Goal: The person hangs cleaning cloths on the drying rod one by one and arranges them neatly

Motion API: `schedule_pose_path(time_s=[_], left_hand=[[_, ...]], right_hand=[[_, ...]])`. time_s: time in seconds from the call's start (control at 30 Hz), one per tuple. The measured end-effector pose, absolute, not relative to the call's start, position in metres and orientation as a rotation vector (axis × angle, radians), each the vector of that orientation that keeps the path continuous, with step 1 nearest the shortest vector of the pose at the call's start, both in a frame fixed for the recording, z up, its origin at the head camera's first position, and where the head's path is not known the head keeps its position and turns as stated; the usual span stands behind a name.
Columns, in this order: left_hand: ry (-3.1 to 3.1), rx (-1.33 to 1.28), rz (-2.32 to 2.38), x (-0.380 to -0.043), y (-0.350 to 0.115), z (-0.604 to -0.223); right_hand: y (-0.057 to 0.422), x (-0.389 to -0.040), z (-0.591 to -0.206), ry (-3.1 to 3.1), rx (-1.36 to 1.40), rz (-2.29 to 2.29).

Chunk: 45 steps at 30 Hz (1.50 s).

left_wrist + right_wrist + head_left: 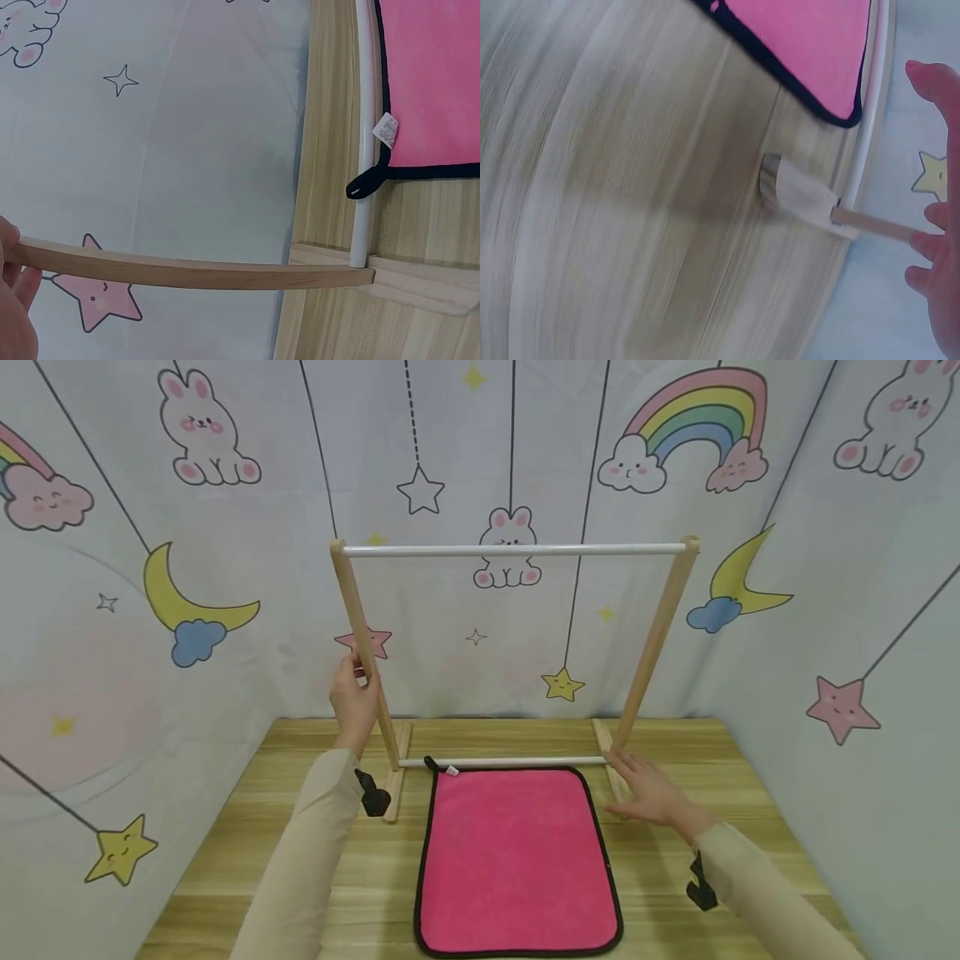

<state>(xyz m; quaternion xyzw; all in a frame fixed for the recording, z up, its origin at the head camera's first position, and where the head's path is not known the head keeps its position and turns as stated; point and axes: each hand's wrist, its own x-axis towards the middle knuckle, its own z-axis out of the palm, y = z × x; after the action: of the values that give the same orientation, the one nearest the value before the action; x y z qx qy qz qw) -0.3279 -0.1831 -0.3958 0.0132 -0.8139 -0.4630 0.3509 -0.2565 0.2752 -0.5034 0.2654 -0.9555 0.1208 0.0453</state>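
A wooden rack stands on the table, with a white top bar (517,551) and a white lower bar (510,762) between two wooden posts. My left hand (355,697) grips the left post (187,271) partway up, thumb and fingers on either side of it. Beside the base of the right post (652,647), my right hand (652,792) is spread, its fingers extended and holding nothing. A pink towel (517,860) with black edging lies flat in front of the rack. Its black loop (366,182) overlaps the lower bar at the left corner.
The rack's left foot (397,797) and right foot (799,191) rest on the wood-grain table (247,860). A white cloth backdrop (465,677) printed with rabbits, stars and moons hangs behind and along both sides. A small white tag (386,130) is on the towel's edge.
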Motion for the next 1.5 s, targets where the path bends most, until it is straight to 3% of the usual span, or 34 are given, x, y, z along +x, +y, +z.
schedule_pose_path(time_s=[0.93,1.5], left_hand=[[-2.095,0.071,-1.138,-0.326,-0.180,-0.398],[-2.091,0.078,-1.134,-0.329,-0.181,-0.398]], right_hand=[[0.170,-0.270,-0.529,-2.987,0.987,0.763],[0.119,-0.276,-0.565,-2.968,1.099,0.449]])
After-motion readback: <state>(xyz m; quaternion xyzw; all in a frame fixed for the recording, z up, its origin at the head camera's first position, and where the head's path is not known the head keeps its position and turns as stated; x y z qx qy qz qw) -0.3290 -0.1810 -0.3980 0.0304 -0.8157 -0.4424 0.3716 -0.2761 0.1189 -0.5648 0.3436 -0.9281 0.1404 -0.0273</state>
